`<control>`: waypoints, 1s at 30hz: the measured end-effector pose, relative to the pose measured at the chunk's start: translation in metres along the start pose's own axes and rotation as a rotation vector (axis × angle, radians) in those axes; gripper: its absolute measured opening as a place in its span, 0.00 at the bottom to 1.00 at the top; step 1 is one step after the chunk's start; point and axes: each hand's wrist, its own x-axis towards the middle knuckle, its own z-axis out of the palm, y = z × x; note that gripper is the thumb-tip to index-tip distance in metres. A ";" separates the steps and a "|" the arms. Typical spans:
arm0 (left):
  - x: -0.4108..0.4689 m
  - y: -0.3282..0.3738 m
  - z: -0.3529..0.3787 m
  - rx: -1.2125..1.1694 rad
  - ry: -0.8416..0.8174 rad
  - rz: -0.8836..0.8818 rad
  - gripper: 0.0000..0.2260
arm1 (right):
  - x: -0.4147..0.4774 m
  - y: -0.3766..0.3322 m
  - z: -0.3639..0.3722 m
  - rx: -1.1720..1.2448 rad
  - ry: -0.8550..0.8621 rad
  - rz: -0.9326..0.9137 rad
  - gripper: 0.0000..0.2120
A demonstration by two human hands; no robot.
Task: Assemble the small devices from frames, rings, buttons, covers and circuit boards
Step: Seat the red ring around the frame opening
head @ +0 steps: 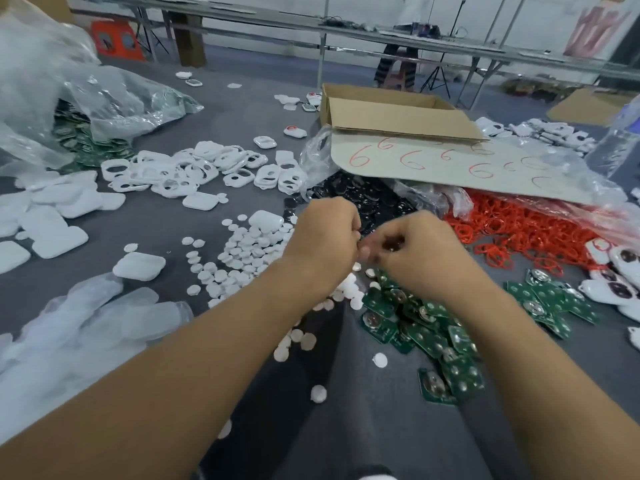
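Left hand [325, 237] and right hand [415, 249] meet, fingers curled, pinching 1 small blurred part [391, 244].
Circuit boards [433, 327] lie just below; white buttons [242, 251] left; red rings [519, 233] right.

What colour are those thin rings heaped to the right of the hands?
The rings are bright red, seen clearly in the head view.

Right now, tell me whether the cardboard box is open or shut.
Open: the cardboard box has its flap folded out, inner walls showing. Contents hidden.
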 end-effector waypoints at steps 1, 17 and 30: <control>0.008 -0.001 0.003 0.050 -0.013 0.001 0.05 | 0.010 -0.001 -0.002 -0.004 0.021 0.009 0.08; 0.025 -0.016 0.011 0.079 -0.151 0.051 0.05 | 0.037 0.009 0.020 -0.079 0.080 -0.051 0.11; -0.087 0.013 -0.071 -0.971 -0.366 -0.111 0.09 | -0.095 -0.008 -0.008 1.121 0.044 -0.084 0.09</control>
